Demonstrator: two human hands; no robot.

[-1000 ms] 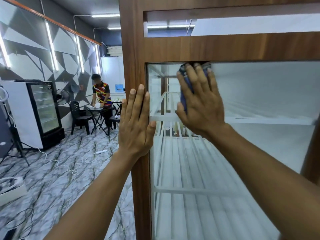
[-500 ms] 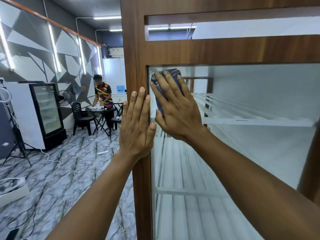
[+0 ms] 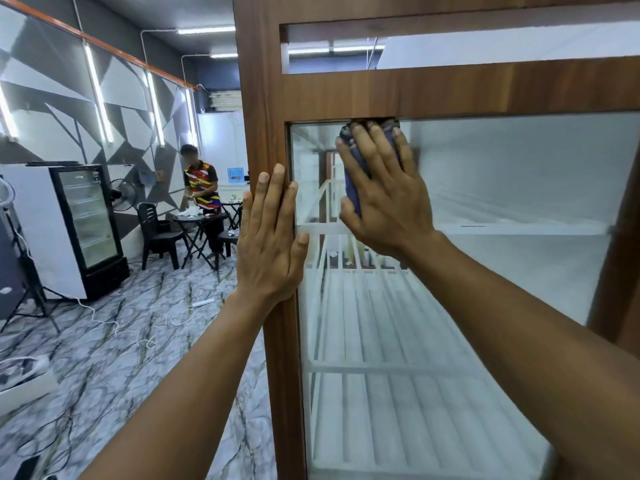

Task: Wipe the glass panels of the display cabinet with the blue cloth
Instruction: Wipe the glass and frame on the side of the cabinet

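Glass panel point(image 3: 502, 174): right hand point(image 3: 384, 199) flat, pressing blue cloth point(image 3: 351, 197); left hand point(image 3: 270, 244) flat on frame point(image 3: 265, 109).

Head camera faces the display cabinet point(image 3: 450, 95) closely.

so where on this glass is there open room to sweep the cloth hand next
Free: the broad glass right of the right hand, below the top rail; also the glass below both hands. Crowded: the top left corner, where the blue cloth sits under the rail and the left hand lies flat on the frame post, thumb over the glass edge.
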